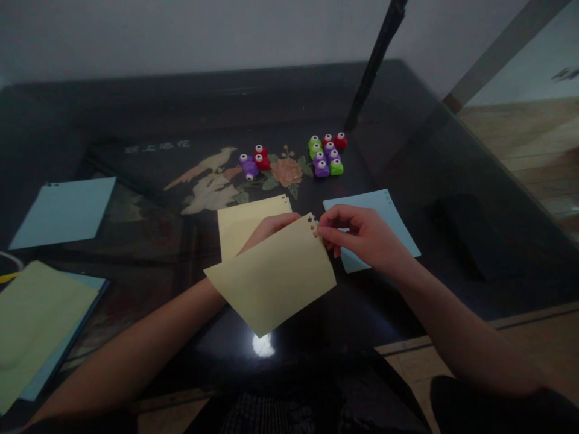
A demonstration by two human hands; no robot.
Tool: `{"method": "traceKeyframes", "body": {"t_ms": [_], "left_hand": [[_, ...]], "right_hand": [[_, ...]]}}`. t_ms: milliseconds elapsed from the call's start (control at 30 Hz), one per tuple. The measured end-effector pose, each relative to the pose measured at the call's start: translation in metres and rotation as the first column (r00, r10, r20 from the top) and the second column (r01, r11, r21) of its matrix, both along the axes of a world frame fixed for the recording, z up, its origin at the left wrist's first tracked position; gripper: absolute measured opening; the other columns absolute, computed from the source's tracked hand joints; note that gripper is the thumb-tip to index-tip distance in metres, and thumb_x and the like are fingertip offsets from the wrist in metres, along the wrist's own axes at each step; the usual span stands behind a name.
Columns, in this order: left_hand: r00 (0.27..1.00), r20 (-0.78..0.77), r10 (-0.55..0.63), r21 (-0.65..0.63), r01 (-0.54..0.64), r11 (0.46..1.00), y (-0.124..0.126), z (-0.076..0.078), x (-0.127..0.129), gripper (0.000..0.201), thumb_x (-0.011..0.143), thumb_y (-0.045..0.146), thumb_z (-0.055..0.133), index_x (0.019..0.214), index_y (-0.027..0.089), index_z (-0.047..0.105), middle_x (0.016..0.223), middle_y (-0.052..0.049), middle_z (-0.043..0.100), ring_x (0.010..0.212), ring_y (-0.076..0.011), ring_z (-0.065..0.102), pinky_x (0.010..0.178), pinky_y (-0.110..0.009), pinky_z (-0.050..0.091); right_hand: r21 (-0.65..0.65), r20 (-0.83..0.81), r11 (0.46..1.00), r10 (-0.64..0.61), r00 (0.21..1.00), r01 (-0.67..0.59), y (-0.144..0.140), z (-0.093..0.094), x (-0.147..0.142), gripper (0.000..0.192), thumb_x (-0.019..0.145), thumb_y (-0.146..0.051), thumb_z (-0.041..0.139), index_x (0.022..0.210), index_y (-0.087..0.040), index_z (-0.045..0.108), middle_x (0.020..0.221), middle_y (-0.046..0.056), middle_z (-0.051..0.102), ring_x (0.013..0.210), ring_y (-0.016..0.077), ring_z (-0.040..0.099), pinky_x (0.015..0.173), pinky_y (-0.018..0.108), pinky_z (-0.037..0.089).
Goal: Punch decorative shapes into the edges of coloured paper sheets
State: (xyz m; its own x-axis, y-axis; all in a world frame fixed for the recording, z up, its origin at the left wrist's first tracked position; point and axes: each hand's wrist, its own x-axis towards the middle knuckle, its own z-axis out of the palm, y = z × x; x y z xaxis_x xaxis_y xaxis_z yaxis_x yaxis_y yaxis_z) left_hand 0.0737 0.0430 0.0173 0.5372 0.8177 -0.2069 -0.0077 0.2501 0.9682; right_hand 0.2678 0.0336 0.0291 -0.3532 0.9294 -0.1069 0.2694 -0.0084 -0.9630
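A yellow sheet of paper point(280, 277) is held tilted above the table, with small star-shaped holes at its upper right corner. My left hand point(271, 226) is behind this sheet and grips it; most of its fingers are hidden. With thumb and forefinger together, my right hand point(357, 232) pinches the sheet's edge beside the holes. Under my left hand lies more yellow paper point(237, 226), also punched at a corner. Blue paper point(400, 223) with small corner holes rests beneath my right hand.
Several small purple, red and green craft punches point(325, 157) stand beyond my hands, with another group point(254, 163) to their left. A punched blue sheet point(67, 211) and stacked yellow paper point(40, 319) lie at left. A black pole point(375, 66) rises at the back.
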Motion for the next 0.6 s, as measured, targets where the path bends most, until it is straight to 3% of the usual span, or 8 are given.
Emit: {"method": "traceKeyframes", "body": {"t_ms": [300,600], "left_hand": [[0.983,-0.168,-0.073,0.093,0.089,0.992,0.0035,-0.0030,0.0010,0.010,0.070,0.026,0.064,0.073,0.017,0.063,0.068,0.003,0.060,0.064,-0.0131,0.055,0.056,-0.021,0.041],[0.987,-0.126,-0.095,0.046,0.101,0.994,0.0038,0.0038,0.0023,0.011,0.069,0.026,0.065,0.074,0.016,0.063,0.068,0.003,0.059,0.064,-0.0127,0.055,0.057,-0.021,0.041]], "right_hand": [[0.055,0.152,0.994,0.085,0.985,-0.094,-0.0001,0.0049,0.0060,0.012,0.081,-0.029,0.061,0.080,-0.017,0.062,0.072,0.002,0.060,0.064,0.0121,0.058,0.049,0.022,0.049],[0.063,0.123,0.994,0.077,0.989,-0.086,-0.0006,0.0045,0.0054,0.010,0.081,-0.026,0.061,0.078,-0.017,0.062,0.071,0.001,0.059,0.062,0.0113,0.056,0.050,0.022,0.050]]}}
